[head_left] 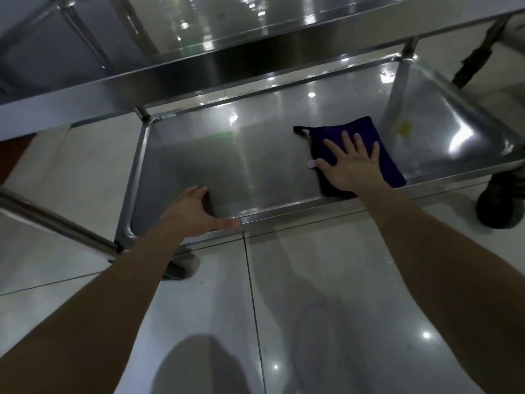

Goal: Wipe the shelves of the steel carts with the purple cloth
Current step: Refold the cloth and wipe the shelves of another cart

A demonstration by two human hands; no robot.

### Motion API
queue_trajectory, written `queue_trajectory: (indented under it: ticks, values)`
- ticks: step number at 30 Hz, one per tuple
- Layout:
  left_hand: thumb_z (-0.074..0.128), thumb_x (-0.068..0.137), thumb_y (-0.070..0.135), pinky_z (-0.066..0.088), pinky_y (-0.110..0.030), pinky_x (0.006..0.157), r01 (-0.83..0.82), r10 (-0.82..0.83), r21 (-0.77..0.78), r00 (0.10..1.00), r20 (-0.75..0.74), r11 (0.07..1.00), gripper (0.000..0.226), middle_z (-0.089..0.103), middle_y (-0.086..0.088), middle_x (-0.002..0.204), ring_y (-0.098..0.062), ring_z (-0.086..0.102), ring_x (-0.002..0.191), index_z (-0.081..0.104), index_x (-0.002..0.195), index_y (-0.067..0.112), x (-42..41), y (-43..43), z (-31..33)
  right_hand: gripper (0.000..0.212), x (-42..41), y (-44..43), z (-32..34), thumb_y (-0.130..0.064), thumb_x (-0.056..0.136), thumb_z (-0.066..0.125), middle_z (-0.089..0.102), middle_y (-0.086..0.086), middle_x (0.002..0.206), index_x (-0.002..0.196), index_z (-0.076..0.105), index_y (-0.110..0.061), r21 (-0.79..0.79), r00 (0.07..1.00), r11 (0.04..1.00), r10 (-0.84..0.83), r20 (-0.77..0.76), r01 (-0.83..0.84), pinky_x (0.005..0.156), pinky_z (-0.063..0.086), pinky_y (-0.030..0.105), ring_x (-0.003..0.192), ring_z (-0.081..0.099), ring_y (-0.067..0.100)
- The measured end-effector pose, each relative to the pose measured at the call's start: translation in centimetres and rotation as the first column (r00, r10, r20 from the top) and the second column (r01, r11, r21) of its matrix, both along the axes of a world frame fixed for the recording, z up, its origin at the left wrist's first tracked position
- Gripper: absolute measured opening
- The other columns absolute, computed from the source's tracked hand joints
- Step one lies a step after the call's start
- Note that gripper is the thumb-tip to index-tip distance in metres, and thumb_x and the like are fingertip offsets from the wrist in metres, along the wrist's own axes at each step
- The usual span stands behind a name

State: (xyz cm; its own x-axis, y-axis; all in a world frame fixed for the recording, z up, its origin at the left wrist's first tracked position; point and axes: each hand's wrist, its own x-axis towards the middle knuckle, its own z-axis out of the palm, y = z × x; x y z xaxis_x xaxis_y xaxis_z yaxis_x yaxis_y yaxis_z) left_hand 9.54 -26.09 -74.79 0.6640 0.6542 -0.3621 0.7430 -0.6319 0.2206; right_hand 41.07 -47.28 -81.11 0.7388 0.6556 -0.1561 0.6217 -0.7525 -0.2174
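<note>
The light was dim and bluish. Small white glints from lamps overhead dotted the lower shelf, the upper shelf and the glossy floor. Broad glare lay at the lower shelf's right end. Soft shadows pooled on the floor. The wide lens bent straight lines near the edges, and detail was soft.

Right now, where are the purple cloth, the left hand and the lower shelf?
purple cloth (391, 173): head view, bare right edge.
left hand (191, 211): head view, back of the hand.
lower shelf (227, 166): head view, bare steel floor.
</note>
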Motion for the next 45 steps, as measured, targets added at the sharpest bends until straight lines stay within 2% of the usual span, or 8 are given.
queue_trajectory:
  ticks: [3, 10, 15, 20, 26, 31, 36, 45]
  values:
    - [0.050, 0.026, 0.118, 0.026, -0.046, 0.131, -0.020, 0.020, 0.003, 1.000, 0.011, 1.000, 0.175, 0.025, -0.001, 0.179, -0.025, 0.024, 0.165, 0.030, 0.170, 0.022, -0.3, 0.3, -0.4, 0.075, -4.7, 4.4, 0.0, -0.070, 0.107, 0.017, -0.008, 0.008, 0.182, 0.173, 0.005, -0.036, 0.003, 1.000, 1.000, -0.012, 0.017, 0.012, 0.127, -0.010, 0.070, 0.167, -0.011, 0.035]
    - [0.068, 0.033, 0.109, 0.039, -0.039, 0.117, -0.043, 0.043, -0.012, 0.999, 0.032, 0.999, 0.162, 0.035, -0.001, 0.172, -0.024, 0.039, 0.154, 0.036, 0.167, 0.023, -1.7, 2.7, -1.0, 0.070, -15.5, 10.3, -0.3, -0.070, 0.108, 0.019, -0.009, -0.002, 0.182, 0.172, 0.007, -0.044, 0.026, 0.855, 0.855, 0.518, -0.035, -0.518, 0.129, -0.017, 0.061, 0.167, -0.014, 0.025]
    - [0.075, 0.030, 0.107, 0.046, -0.043, 0.118, -0.075, 0.076, -0.024, 0.996, 0.037, 0.997, 0.157, 0.044, 0.003, 0.165, -0.024, 0.052, 0.143, 0.043, 0.163, 0.028, -2.8, 4.1, -1.2, 0.069, -8.3, 4.8, 0.0, -0.071, 0.109, 0.025, -0.009, -0.007, 0.181, 0.171, 0.009, -0.048, 0.030, 0.913, 0.913, 0.408, -0.024, -0.407, 0.131, -0.013, 0.056, 0.167, -0.012, 0.019]
    - [0.098, 0.023, 0.083, 0.056, -0.033, 0.093, -0.017, 0.014, -0.072, 0.999, -0.050, 0.997, 0.133, 0.070, 0.007, 0.129, -0.020, 0.067, 0.118, 0.066, 0.136, 0.021, 1.0, 3.2, 1.4, 0.072, -0.4, -2.4, 0.2, -0.073, 0.107, 0.021, -0.011, -0.001, 0.182, 0.172, 0.005, -0.045, 0.002, 0.996, 0.996, 0.090, -0.016, -0.090, 0.131, -0.012, 0.059, 0.167, -0.013, 0.025]
    - [0.094, 0.044, 0.084, 0.028, -0.043, 0.131, 0.209, -0.209, -0.015, 0.970, -0.122, 0.978, 0.161, 0.020, -0.005, 0.180, -0.029, 0.023, 0.164, 0.022, 0.173, 0.023, 14.3, -5.8, 2.9, 0.075, -1.7, -1.5, 0.2, -0.071, 0.108, 0.016, -0.015, 0.005, 0.181, 0.173, -0.001, -0.039, -0.001, 0.991, 0.991, 0.133, 0.002, -0.133, 0.128, -0.012, 0.067, 0.166, -0.017, 0.033]
    - [0.095, 0.042, 0.082, 0.054, -0.040, 0.108, 0.285, -0.270, 0.032, 0.934, -0.233, 0.958, 0.138, 0.059, -0.010, 0.152, -0.030, 0.060, 0.132, 0.052, 0.153, 0.013, 19.6, -9.2, 2.1, 0.074, -0.6, -1.9, -0.2, -0.072, 0.108, 0.017, -0.016, 0.003, 0.181, 0.172, -0.001, -0.042, -0.007, 0.980, 0.980, 0.198, -0.011, -0.199, 0.127, -0.016, 0.066, 0.165, -0.020, 0.031]
    - [0.080, 0.024, 0.095, 0.051, -0.034, 0.105, 0.315, -0.304, 0.007, 0.922, -0.239, 0.949, 0.153, 0.061, -0.006, 0.150, -0.028, 0.061, 0.131, 0.055, 0.152, 0.015, 19.3, -8.3, 1.6, 0.081, 5.9, -6.7, -0.3, -0.088, 0.095, 0.024, 0.000, -0.012, 0.181, 0.168, 0.017, -0.052, 0.101, 0.911, 0.909, 0.411, -0.047, -0.405, 0.131, -0.014, 0.051, 0.166, -0.009, 0.014]
    - [0.048, -0.001, 0.116, 0.038, -0.040, 0.123, 0.330, -0.299, 0.059, 0.907, -0.297, 0.942, 0.199, 0.036, -0.006, 0.170, -0.029, 0.040, 0.153, 0.029, 0.171, 0.019, 19.1, -7.6, 1.1, 0.078, 17.3, -9.1, -0.5, -0.072, 0.103, 0.028, 0.002, 0.008, 0.182, 0.172, 0.017, -0.037, 0.063, 0.960, 0.962, -0.270, 0.077, 0.266, 0.129, -0.011, 0.066, 0.167, -0.005, 0.035]
